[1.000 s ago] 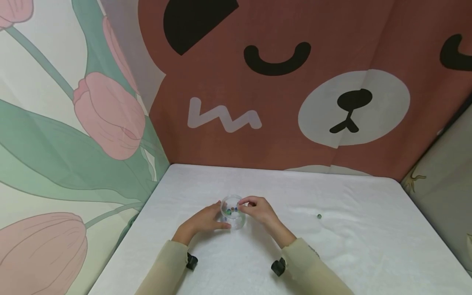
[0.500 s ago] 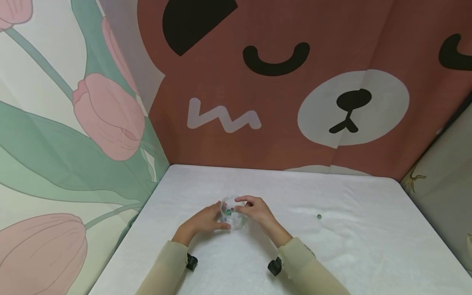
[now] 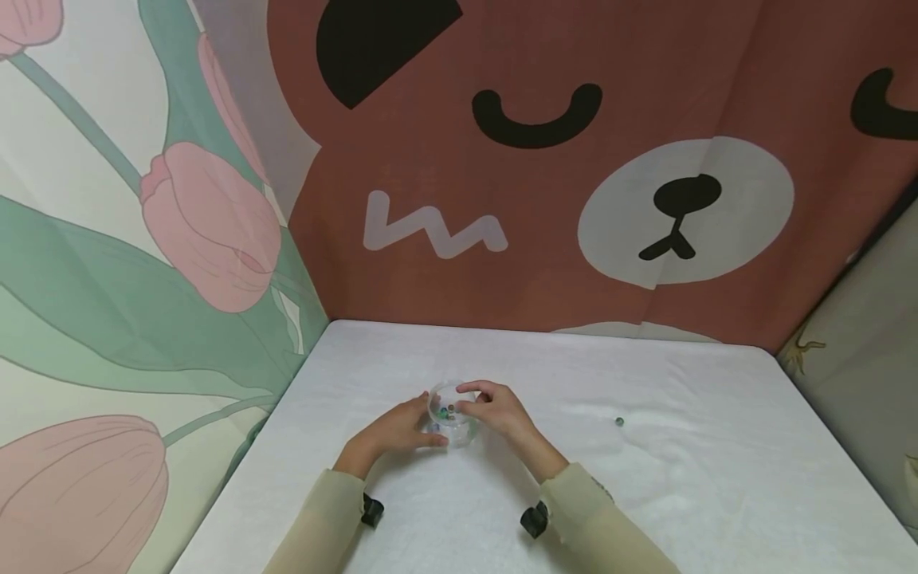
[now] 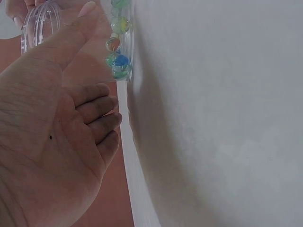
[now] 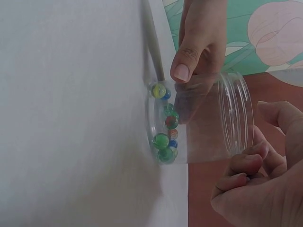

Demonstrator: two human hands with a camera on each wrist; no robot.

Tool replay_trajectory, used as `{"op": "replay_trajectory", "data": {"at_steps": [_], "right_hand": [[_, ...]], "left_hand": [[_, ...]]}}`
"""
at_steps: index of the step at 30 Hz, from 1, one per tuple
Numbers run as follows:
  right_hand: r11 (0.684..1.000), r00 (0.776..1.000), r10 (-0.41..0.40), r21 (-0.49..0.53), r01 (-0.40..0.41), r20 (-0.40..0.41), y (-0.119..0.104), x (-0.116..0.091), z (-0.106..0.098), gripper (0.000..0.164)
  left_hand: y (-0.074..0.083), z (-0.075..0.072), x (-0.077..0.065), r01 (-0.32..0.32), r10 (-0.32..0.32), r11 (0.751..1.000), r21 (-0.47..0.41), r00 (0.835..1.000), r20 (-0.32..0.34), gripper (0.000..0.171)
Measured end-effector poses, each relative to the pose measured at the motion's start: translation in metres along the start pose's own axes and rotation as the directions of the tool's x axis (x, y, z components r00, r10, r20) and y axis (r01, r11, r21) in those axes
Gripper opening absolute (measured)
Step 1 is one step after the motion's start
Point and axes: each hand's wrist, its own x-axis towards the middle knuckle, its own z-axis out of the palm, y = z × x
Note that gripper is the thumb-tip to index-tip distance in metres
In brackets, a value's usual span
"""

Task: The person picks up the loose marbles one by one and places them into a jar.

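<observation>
A clear plastic jar [image 5: 203, 137] with a ridged neck stands upright on the white tabletop. Several glass marbles [image 5: 161, 140], green, blue, yellow and reddish, lie at its bottom. My left hand [image 3: 398, 426] holds the jar's side, with the thumb on the near side and the other fingers towards the back. At the jar's mouth is my right hand [image 3: 496, 405], its thumb and index finger apart over the rim and its other fingers loosely bent. Whether anything lies within those bent fingers is unclear. A single green marble [image 3: 620, 422] rests on the table to the right.
White cloth [image 3: 688, 486] with light creases covers the table. A brown bear-print curtain [image 3: 430, 295] hangs behind the far edge. At the left is a tulip-print curtain [image 3: 215, 343], with a pale hanging [image 3: 861, 359] at the right.
My right hand has shifted slightly left over the jar's mouth, and its thumb and index finger have spread apart. The left hand and the jar have stayed put.
</observation>
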Motion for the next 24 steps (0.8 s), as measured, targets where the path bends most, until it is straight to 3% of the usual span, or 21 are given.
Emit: {"op": "replay_trajectory", "data": {"at_steps": [12,24], "right_hand": [[1.000,0.999,-0.026,-0.010,0.026,-0.021,0.003,-0.005,-0.015,0.033],[0.996,0.999,0.014,-0.088,-0.018,-0.043,0.010,-0.012,-0.038,0.033]], "left_hand": [[0.001,0.000,-0.001,-0.001,0.001,1.000,0.010,1.000,0.001,0.100],[0.002,0.000,-0.001,0.013,-0.013,1.000,-0.018,1.000,-0.006,0.103]]}}
